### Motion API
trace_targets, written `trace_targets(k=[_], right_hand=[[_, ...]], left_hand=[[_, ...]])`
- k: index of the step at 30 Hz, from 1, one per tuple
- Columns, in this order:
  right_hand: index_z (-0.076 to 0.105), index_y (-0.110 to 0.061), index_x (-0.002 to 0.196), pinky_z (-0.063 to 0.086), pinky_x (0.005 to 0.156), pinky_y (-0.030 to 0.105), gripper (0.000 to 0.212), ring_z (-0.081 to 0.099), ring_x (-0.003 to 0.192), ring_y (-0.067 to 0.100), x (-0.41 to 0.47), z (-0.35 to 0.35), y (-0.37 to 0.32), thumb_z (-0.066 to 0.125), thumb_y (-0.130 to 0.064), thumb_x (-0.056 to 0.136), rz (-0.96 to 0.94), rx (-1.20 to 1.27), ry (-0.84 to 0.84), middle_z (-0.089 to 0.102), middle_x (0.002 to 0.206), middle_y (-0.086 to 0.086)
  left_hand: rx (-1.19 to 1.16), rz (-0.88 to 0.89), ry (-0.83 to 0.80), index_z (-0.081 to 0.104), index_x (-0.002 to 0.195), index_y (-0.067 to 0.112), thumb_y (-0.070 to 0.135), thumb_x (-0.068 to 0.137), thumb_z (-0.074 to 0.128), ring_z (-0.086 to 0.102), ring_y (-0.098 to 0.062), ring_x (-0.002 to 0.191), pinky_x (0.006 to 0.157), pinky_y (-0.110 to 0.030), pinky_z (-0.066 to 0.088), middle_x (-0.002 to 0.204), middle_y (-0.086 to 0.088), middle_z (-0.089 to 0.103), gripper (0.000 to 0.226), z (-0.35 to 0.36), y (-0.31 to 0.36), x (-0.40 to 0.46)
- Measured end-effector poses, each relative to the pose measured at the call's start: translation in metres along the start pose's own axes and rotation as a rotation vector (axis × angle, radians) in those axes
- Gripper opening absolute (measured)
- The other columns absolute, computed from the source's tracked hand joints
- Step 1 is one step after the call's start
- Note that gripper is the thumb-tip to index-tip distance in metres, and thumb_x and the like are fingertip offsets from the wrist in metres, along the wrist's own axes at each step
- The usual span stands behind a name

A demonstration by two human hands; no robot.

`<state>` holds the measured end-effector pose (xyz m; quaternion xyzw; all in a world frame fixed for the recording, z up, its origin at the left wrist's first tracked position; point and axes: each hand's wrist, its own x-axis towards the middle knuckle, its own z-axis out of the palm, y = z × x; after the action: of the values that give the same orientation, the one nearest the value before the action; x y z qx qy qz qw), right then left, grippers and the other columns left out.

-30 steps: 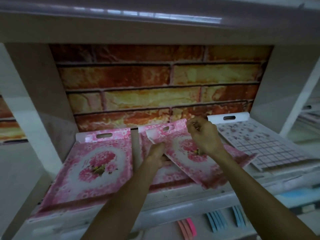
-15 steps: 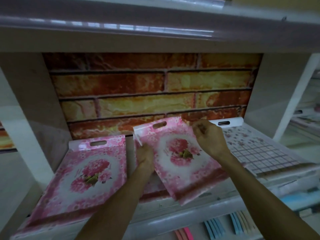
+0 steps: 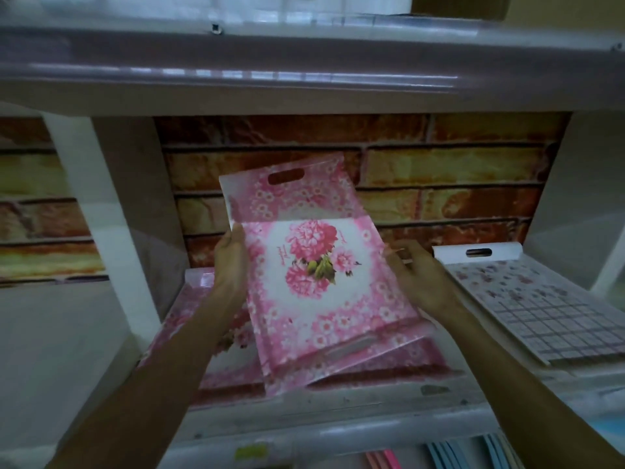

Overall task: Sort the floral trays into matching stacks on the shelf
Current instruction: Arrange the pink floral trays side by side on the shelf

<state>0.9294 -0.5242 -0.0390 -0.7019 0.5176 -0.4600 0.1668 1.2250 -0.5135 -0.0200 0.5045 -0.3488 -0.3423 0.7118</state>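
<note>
I hold a pink floral tray tilted up above the shelf, its slotted handle end toward the brick wall. My left hand grips its left edge and my right hand grips its right edge. Under it lies another pink floral tray. A further pink floral tray lies to the left, mostly hidden by my left arm. At the right rests a white tray with a small flower and grid pattern.
A brick-patterned back wall closes the shelf bay. White uprights stand at the left and right of the bay. An upper shelf hangs overhead. Pink and blue items show below the shelf's front lip.
Both hands have raised the pink floral tray off the middle pile and tilted it upright toward me. The view has shifted left and down relative to the shelf.
</note>
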Motion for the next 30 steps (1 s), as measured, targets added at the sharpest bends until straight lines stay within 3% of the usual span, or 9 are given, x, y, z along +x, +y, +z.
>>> trace_targets(k=[3,6,11,14,17,20,22,25,30], right_hand=[[0.06,-0.021,0.118,0.044,0.064,0.012,0.031,0.062,0.086,0.001,-0.009,0.018,-0.014,0.051,-0.042,0.097,0.005,0.183,-0.123,0.066,0.101,-0.007],[0.064,-0.023,0.114,0.046,0.063,0.021,0.025,0.062,0.072,-0.001,-0.013,0.041,-0.025,0.053,-0.039,0.098,-0.009,0.293,-0.138,0.067,0.084,-0.015],[0.067,-0.011,0.099,0.045,0.061,0.025,0.015,0.057,0.068,0.014,-0.019,0.078,-0.043,0.056,-0.02,0.098,0.016,0.443,-0.111,0.067,0.081,0.007],[0.06,-0.001,0.082,0.035,0.052,0.024,0.024,0.047,0.058,0.014,-0.023,0.099,-0.055,0.057,-0.019,0.097,0.06,0.474,-0.102,0.05,0.066,0.012],[0.046,-0.011,0.066,0.029,0.045,0.019,0.033,0.036,0.048,0.007,-0.027,0.121,-0.065,0.056,-0.018,0.097,0.13,0.471,-0.096,0.035,0.057,0.0],[0.031,-0.019,0.062,0.025,0.049,0.026,0.043,0.03,0.052,0.012,-0.034,0.144,-0.072,0.055,-0.017,0.097,0.214,0.468,-0.108,0.027,0.057,-0.003],[0.036,-0.019,0.065,0.027,0.048,0.026,0.037,0.036,0.053,0.012,-0.039,0.158,-0.071,0.054,-0.019,0.097,0.247,0.407,-0.109,0.034,0.058,-0.004],[0.053,-0.009,0.095,0.033,0.048,0.022,0.015,0.052,0.059,0.013,-0.044,0.171,-0.073,0.053,-0.024,0.097,0.267,0.286,-0.151,0.052,0.067,-0.004],[0.046,0.0,0.123,0.03,0.036,0.013,0.03,0.05,0.052,0.008,-0.05,0.175,-0.079,0.044,-0.021,0.101,0.192,0.092,-0.229,0.051,0.067,-0.002]], left_hand=[[-0.045,0.005,-0.045,0.067,0.098,0.009,0.034,0.102,0.046,0.067,-0.02,0.077,0.057,-0.021,0.056,0.081,0.0,0.07,0.033,-0.022,0.011,-0.002],[-0.011,0.057,-0.038,0.07,0.101,0.01,0.037,0.1,0.051,0.073,-0.016,0.071,0.061,-0.024,0.056,0.081,0.001,0.075,0.033,-0.04,0.02,-0.008],[0.106,0.06,-0.004,0.068,0.102,0.013,0.043,0.096,0.053,0.074,-0.018,0.076,0.053,-0.022,0.057,0.085,0.0,0.076,0.034,-0.075,0.037,-0.017],[0.161,0.064,0.004,0.067,0.092,0.012,0.031,0.091,0.066,0.074,-0.018,0.071,0.055,-0.027,0.059,0.082,-0.003,0.076,0.02,-0.103,0.031,-0.023],[0.314,0.101,0.042,0.061,0.097,0.012,0.021,0.089,0.07,0.07,-0.028,0.084,0.068,-0.037,0.06,0.093,-0.008,0.072,0.015,-0.134,0.014,-0.024],[0.482,0.092,0.043,0.059,0.111,0.006,0.015,0.09,0.067,0.068,-0.018,0.078,0.057,-0.023,0.057,0.103,-0.007,0.069,0.025,-0.159,0.0,-0.028],[0.562,0.091,0.034,0.06,0.113,0.004,0.015,0.089,0.068,0.066,-0.014,0.075,0.054,-0.018,0.053,0.107,-0.01,0.069,0.028,-0.174,-0.006,-0.028],[0.666,0.111,0.021,0.063,0.106,0.009,0.03,0.081,0.072,0.066,-0.015,0.076,0.059,-0.02,0.049,0.104,-0.008,0.07,0.034,-0.19,-0.012,-0.029],[0.907,0.127,0.028,0.066,0.108,0.009,0.027,0.089,0.068,0.068,-0.025,0.087,0.077,-0.031,0.053,0.105,-0.009,0.072,0.026,-0.209,-0.025,-0.027]])
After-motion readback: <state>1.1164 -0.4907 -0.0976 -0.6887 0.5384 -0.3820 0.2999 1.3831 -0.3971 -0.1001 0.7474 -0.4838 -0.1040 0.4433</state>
